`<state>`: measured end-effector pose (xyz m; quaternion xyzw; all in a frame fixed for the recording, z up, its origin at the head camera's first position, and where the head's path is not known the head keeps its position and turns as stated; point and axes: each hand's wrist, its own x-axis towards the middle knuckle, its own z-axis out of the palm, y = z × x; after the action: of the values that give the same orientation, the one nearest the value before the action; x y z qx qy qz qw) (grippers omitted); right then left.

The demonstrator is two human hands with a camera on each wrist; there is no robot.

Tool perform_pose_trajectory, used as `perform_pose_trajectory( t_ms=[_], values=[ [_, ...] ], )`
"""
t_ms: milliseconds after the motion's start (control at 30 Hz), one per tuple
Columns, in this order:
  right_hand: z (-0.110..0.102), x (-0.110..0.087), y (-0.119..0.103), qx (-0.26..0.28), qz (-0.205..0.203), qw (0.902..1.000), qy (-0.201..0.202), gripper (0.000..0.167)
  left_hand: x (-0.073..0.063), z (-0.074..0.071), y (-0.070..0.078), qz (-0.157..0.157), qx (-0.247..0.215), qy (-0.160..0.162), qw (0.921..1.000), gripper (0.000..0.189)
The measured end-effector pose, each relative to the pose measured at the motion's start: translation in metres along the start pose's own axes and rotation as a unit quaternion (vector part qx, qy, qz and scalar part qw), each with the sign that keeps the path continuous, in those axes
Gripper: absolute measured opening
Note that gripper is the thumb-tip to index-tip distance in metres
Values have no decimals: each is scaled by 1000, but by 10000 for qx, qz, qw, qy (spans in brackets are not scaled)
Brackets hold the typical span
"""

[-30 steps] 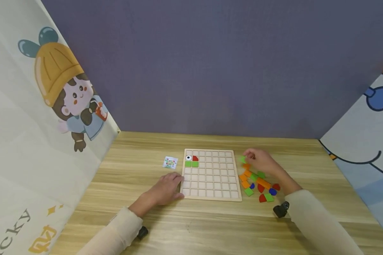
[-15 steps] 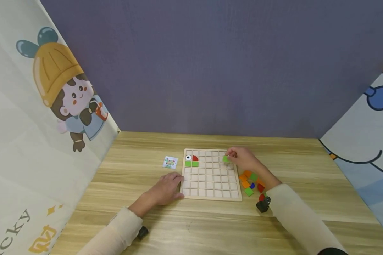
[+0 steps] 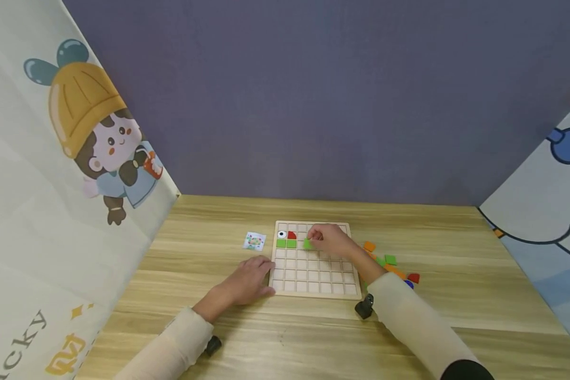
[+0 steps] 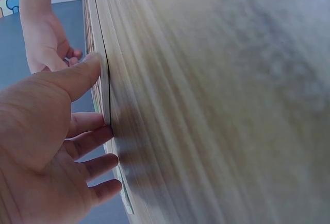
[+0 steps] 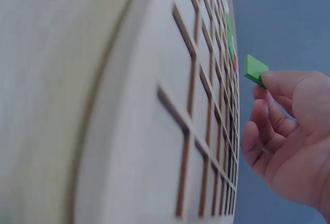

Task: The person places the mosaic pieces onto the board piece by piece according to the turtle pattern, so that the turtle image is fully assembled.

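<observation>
My right hand (image 3: pixel 330 240) pinches a green square tile (image 5: pixel 253 69) between thumb and fingertips, holding it above the upper middle of a wooden grid board (image 3: pixel 313 296). In the right wrist view the tile is raised over the grid. My left hand (image 3: pixel 247 279) rests on the table at the board's left edge, thumb and fingertips touching that edge in the left wrist view. At the board's upper left sit an eye tile (image 3: pixel 282 234), a red curved tile (image 3: pixel 292 235) and, just below them, two green square tiles (image 3: pixel 286 244).
Loose tiles lie right of the board, including an orange one (image 3: pixel 369 246), a green one (image 3: pixel 390 259) and a red one (image 3: pixel 414 277); my right forearm hides part of this pile. A small patterned card (image 3: pixel 254 241) lies left of the board. A dark partition (image 3: pixel 313 105) stands behind the table.
My right hand has moved left from the loose tiles across to the board's upper middle, carrying the green square tile. My left hand has stayed at the board's left edge.
</observation>
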<state>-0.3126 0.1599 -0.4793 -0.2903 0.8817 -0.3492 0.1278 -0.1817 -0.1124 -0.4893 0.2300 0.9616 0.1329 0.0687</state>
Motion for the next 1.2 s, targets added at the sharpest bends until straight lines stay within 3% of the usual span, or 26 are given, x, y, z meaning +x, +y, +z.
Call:
perform_pose_trajectory(
  t_ms=[433, 867, 1200],
  values=[
    [30, 12, -20, -80, -1, 9999, -142, 4, -5, -1, -1, 25, -45, -57, 10000, 66],
    [42, 13, -31, -175, 140, 9995, -234, 4, -10, -3, -2, -24, -82, -202, 9998, 68],
    [46, 10, -35, -385, -57, 9990, -238, 6, -13, -3, -4, 31, -47, -219, 9997, 68]
  ],
)
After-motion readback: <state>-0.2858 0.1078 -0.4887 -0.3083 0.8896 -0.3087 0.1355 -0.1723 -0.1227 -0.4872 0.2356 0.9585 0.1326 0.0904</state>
